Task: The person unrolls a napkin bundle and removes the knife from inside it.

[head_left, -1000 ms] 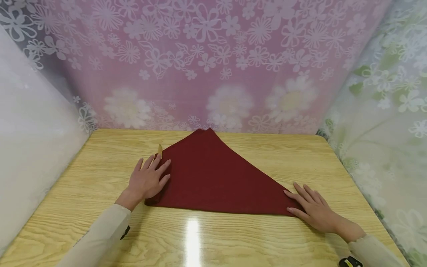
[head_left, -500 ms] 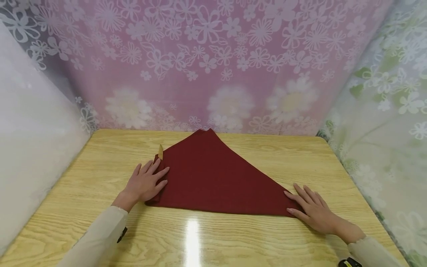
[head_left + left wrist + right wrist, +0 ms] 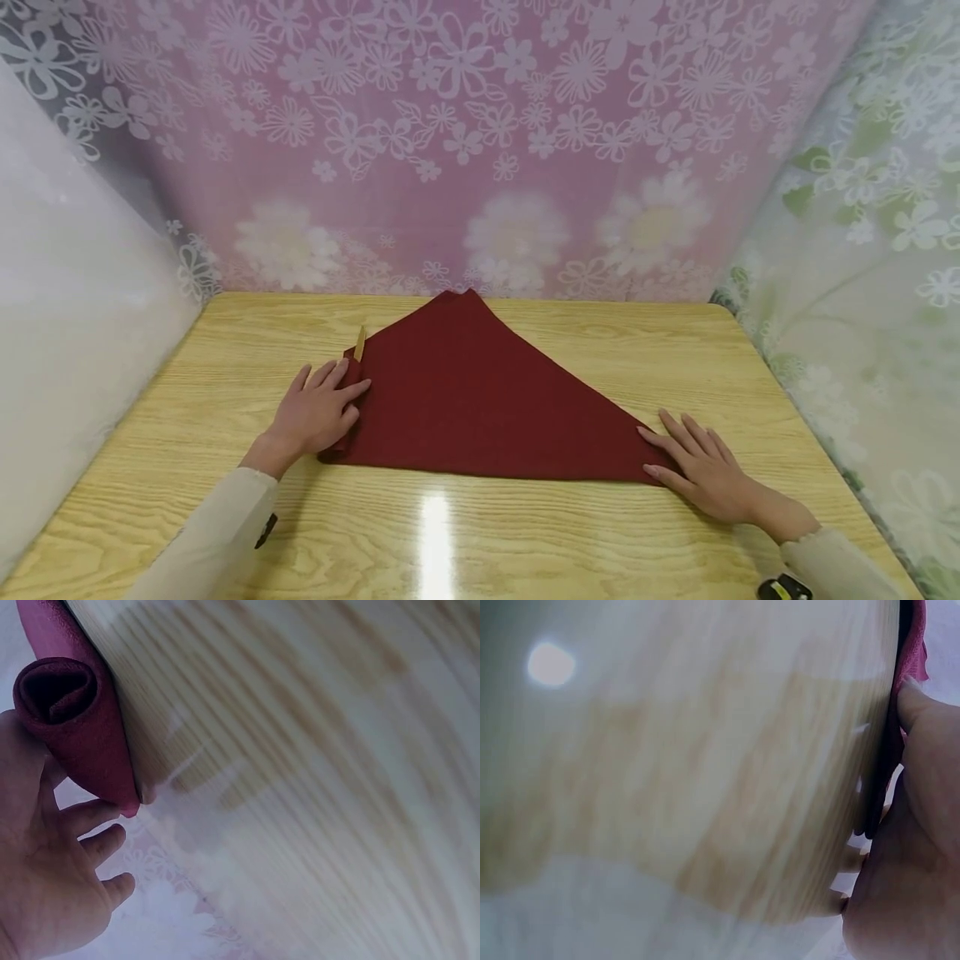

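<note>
A dark red cloth (image 3: 480, 400) lies flat on the table in a rough triangle, its peak at the back. Its left end is turned into a roll (image 3: 64, 697), whose coiled opening shows in the left wrist view. My left hand (image 3: 311, 417) rests over this roll with fingers spread and fairly straight. From the roll's far end sticks a slim, pointed gold-coloured piece (image 3: 361, 342); the rest of it is hidden. On the cloth's right corner my right hand (image 3: 712, 475) lies with fingers extended, thumb and index finger on the fabric.
The wood-grain table (image 3: 570, 533) has rounded far corners. A pink flowered curtain (image 3: 510, 167) hangs behind it, with a pale sheet (image 3: 67, 292) on the left and a green-and-white flowered one (image 3: 862, 333) on the right. Light glares off the tabletop near the front.
My left hand has slid a little to the left and toward me over the roll, uncovering more of its far end. The right hand stays in place on the corner.
</note>
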`<state>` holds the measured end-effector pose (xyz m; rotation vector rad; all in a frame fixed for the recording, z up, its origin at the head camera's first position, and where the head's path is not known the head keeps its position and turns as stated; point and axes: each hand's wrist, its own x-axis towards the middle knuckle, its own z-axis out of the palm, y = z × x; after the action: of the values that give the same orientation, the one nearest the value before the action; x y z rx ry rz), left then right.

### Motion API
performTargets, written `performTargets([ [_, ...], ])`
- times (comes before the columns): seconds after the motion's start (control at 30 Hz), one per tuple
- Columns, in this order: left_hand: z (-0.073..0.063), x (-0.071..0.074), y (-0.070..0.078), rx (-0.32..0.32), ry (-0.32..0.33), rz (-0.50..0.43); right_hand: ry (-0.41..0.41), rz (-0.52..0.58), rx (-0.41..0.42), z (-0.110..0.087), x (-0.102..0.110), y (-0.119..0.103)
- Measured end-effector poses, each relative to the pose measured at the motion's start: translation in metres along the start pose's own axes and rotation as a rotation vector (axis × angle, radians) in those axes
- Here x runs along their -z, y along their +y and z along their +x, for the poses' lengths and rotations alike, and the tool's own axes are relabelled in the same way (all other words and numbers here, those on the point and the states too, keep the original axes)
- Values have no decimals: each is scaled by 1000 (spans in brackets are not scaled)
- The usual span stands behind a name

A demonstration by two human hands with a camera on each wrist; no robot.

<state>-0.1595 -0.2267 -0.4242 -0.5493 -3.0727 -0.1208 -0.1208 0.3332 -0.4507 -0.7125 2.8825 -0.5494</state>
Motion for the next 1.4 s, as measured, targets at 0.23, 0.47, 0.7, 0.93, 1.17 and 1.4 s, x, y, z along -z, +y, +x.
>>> performTargets([
  [0.23,-8,1,-12,29,23,-5,0,4,0,1,-1,-1],
  [0.47,-17,6,-25,43,39,37,2,-8,-5,1,0,-1],
  [0.7,-17,9,-26,50,26,32,-2,4,-13,1,-1,0],
  [0.93,-19,9,-25,71,13,11,3,7,-9,1,-2,1],
  [1.17,-21,7,-27,78,11,0,9,9,-13,2,-1,-2],
  [1.4,-22,5,-27,73,4,17,2,20,-16,1,-1,-2],
])
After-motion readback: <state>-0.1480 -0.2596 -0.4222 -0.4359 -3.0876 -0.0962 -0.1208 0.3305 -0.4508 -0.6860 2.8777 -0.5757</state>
